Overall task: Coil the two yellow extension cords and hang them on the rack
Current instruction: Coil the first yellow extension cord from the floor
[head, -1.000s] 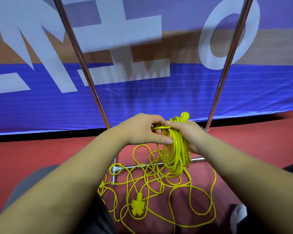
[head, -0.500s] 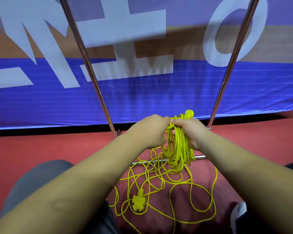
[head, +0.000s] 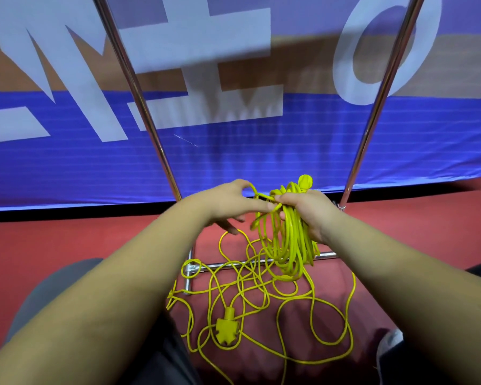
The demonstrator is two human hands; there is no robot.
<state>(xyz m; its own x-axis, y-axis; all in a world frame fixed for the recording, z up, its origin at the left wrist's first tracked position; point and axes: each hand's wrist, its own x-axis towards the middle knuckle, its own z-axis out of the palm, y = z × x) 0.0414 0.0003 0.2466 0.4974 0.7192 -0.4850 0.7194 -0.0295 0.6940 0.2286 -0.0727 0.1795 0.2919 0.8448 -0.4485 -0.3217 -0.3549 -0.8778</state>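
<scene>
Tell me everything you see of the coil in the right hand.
The coil is a bundle of thin, glossy yellow cable loops hanging from the right hand, whose fingers curl round its top. A rounded yellow plug end sticks up above the grip. One strand leads off across the straight fingers of the left hand. Its bottom hangs above loose cord on the red floor.

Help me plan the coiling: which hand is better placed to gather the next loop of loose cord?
Left. The right hand grips the coil, so it is occupied. The left hand has its fingers spread beside the coil, above the loose cord on the floor.
</scene>
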